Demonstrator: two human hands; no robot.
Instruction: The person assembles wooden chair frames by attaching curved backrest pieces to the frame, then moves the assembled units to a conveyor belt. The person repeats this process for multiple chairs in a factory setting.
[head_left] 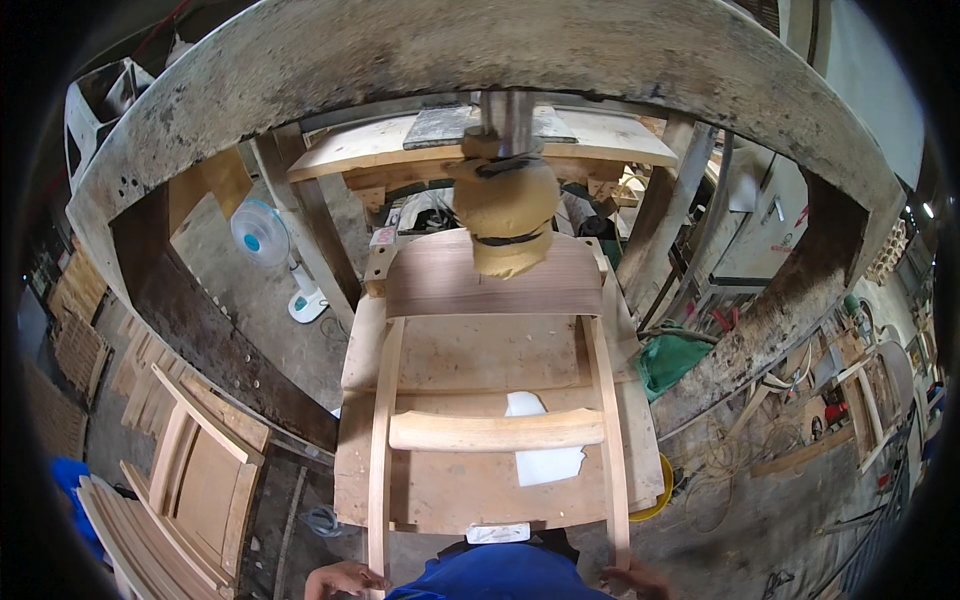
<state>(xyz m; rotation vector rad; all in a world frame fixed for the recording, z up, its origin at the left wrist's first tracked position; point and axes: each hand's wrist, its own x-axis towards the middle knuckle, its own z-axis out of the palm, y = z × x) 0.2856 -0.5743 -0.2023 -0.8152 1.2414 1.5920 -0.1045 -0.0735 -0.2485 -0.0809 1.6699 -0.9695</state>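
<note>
A pale wooden chair frame (497,430) lies on the worktable before me, with two long legs, a crossrail and a curved, darker backrest panel (440,275) at its far end. My left hand (345,578) is closed around the near end of the left leg. At the right leg's near end, my right hand (637,578) grips the wood; its fingers are partly hidden. Over the far edge of the backrest hangs a yellow padded head (507,205), bound with dark bands on a metal shaft; whether it touches the panel I cannot tell.
A heavy stained frame (480,60) arches around the worktable (450,500). White sheets (548,465) lie under the chair frame. Wooden parts (180,480) are stacked at left, near a standing fan (262,235). A green cloth (672,358) and yellow bucket (660,490) are at right.
</note>
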